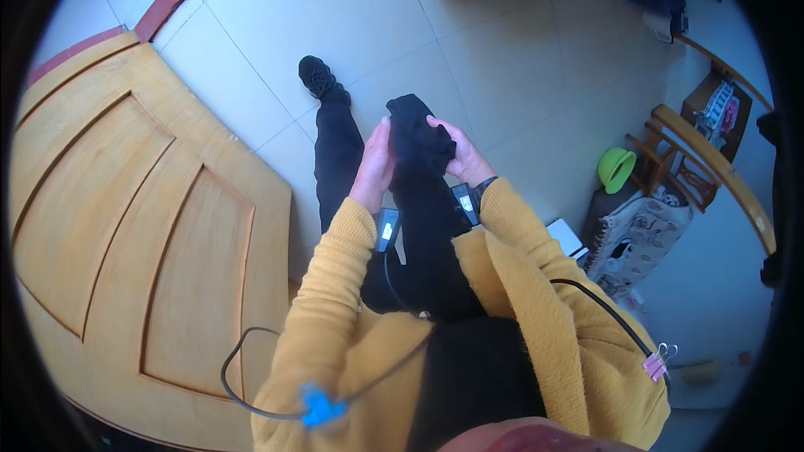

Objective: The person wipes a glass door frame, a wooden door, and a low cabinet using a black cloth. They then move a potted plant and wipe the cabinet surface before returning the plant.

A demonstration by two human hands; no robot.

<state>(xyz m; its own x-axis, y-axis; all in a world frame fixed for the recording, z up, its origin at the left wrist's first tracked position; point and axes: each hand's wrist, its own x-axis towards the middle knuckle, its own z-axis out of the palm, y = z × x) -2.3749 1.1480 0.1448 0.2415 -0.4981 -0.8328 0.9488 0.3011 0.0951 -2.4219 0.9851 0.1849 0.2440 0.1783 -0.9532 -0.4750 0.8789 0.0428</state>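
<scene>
My left hand point(377, 162) and my right hand point(461, 154) hold a dark piece of cloth point(414, 129) between them, one at each side, above my lap. The cloth is bunched, and what it is cannot be told. Its lower end merges with my black trousers. Small black devices sit by both wrists, the left one point(387, 230) on a cable and the right one point(465, 204) beside a dark wristband. A black laced shoe point(316, 77) on one foot rests on the floor past my hands. Mustard knitted sleeves cover my arms.
A wooden panelled door point(207, 282) stands close on the left. Pale floor tiles point(502, 63) lie ahead. To the right are a wooden chair point(666, 163), a green bowl-shaped item point(616, 169) and a patterned cloth point(647, 235). Cables with a blue clip point(321, 405) and a pink binder clip point(654, 366) cross my clothing.
</scene>
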